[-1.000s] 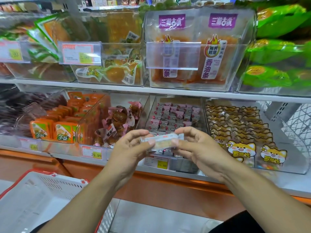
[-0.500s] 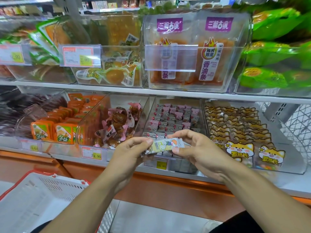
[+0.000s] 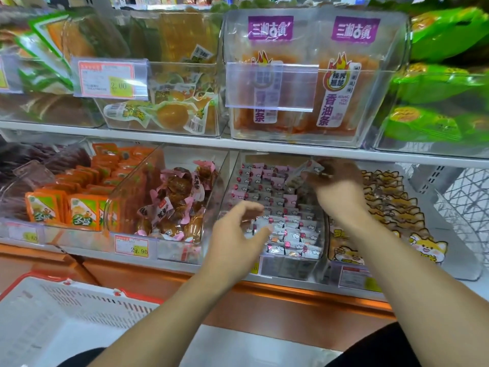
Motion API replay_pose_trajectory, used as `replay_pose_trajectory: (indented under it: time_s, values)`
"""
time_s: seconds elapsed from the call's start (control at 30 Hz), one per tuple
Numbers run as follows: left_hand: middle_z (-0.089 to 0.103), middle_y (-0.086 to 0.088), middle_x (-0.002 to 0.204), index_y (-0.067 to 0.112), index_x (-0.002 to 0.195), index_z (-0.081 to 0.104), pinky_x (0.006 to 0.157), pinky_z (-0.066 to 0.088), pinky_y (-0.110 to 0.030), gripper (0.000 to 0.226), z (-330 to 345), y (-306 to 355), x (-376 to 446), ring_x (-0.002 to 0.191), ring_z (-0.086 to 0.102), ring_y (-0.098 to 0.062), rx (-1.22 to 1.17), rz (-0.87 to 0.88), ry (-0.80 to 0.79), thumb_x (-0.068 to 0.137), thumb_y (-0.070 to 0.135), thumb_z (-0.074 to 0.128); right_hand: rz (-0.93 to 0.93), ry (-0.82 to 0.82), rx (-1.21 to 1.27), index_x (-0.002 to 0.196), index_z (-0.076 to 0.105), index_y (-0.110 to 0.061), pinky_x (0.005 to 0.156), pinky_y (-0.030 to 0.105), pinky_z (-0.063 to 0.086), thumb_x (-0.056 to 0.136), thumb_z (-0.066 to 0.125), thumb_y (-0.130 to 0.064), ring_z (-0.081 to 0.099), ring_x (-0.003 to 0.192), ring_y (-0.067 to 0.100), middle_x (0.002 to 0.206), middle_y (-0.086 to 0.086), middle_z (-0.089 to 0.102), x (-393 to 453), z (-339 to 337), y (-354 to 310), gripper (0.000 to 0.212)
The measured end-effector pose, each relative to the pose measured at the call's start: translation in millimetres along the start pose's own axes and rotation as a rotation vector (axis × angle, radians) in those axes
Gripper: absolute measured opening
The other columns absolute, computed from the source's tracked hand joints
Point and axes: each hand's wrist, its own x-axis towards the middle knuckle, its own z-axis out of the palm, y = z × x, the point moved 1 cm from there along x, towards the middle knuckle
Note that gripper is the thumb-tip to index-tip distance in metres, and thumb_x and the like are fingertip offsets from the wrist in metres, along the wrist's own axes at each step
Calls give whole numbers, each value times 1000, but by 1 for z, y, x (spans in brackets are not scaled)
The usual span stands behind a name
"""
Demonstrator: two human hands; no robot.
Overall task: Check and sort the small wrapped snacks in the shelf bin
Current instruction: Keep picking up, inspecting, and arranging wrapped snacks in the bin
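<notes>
Snack bin (image 3: 321, 234), clear plastic, sits on the lower shelf (image 3: 264, 143) between two other bins, filled with rows of small wrapped snacks (image 3: 288, 231). Left hand (image 3: 235, 234) hovers at its front, fingers loosely curled and empty. Right hand (image 3: 336, 181) pinches one wrapped snack (image 3: 311, 168) over the back rows.
</notes>
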Motion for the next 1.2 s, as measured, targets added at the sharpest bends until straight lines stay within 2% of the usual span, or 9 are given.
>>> replay_pose_trajectory:
  time_s: [0.1, 0.2, 0.37, 0.53, 0.63, 0.83, 1.0, 1.13, 1.2]
  values:
    - [55, 23, 128, 36, 129, 57, 95, 33, -7, 38, 13, -4, 6, 113, 47, 8, 264, 100, -82, 93, 39, 68, 21, -122, -206, 126, 67, -19, 65, 24, 54, 92, 70, -26, 66, 74, 15, 114, 5, 72, 18, 14, 5, 34]
    - [55, 12, 136, 29, 136, 54, 106, 39, -25, 45, 20, -6, 16, 125, 45, -4, 382, 167, -109, 94, 41, 65, -20, -163, -322, 126, 61, -21, 84, 41, 59, 97, 62, -31, 68, 96, 28, 123, 9, 65, 27, 25, 4, 30]
    - [57, 1, 134, 21, 136, 54, 107, 39, -35, 45, 29, -5, 37, 127, 47, -18, 537, 200, -143, 97, 43, 58, -36, -96, -380, 127, 60, -2, 101, 41, 45, 101, 53, -23, 56, 121, 37, 130, 20, 61, 43, 27, 9, 34]
    - [53, -4, 142, 19, 137, 55, 116, 32, -43, 48, 38, -4, 61, 137, 39, -26, 633, 189, -184, 98, 47, 54, -190, -224, -475, 135, 54, -10, 109, 42, 41, 99, 59, -19, 50, 130, 34, 140, 16, 56, 46, 33, 20, 38]
    - [45, -4, 150, 20, 141, 52, 121, 20, -43, 52, 45, -5, 71, 144, 30, -28, 662, 139, -207, 97, 48, 53, -247, -242, -475, 137, 53, -11, 110, 43, 40, 98, 62, -20, 51, 130, 35, 140, 15, 56, 53, 36, 22, 41]
    - [43, -3, 151, 21, 140, 52, 122, 19, -44, 55, 50, -10, 79, 143, 29, -28, 674, 126, -220, 96, 54, 52, -249, -365, -447, 133, 56, -20, 102, 33, 41, 97, 62, -28, 57, 121, 28, 133, 6, 62, 61, 30, 24, 37]
    - [42, -5, 152, 21, 140, 50, 122, 19, -46, 57, 50, -11, 81, 144, 29, -29, 687, 110, -236, 96, 57, 49, -343, -376, -445, 117, 64, -18, 95, 26, 38, 91, 68, -13, 59, 117, 21, 123, 3, 66, 56, 40, 19, 26]
    - [41, -5, 154, 21, 143, 48, 123, 15, -51, 61, 52, -8, 79, 148, 25, -28, 711, 98, -218, 95, 60, 48, -372, -358, -651, 110, 73, -17, 98, 37, 46, 92, 64, -8, 63, 113, 26, 115, 7, 72, 54, 57, 15, 22]
    - [40, -5, 155, 22, 145, 47, 123, 12, -52, 64, 50, -8, 78, 149, 23, -29, 726, 93, -218, 95, 62, 47, -383, -318, -653, 108, 74, -14, 96, 39, 48, 91, 64, -5, 65, 110, 29, 112, 10, 73, 54, 61, 12, 22]
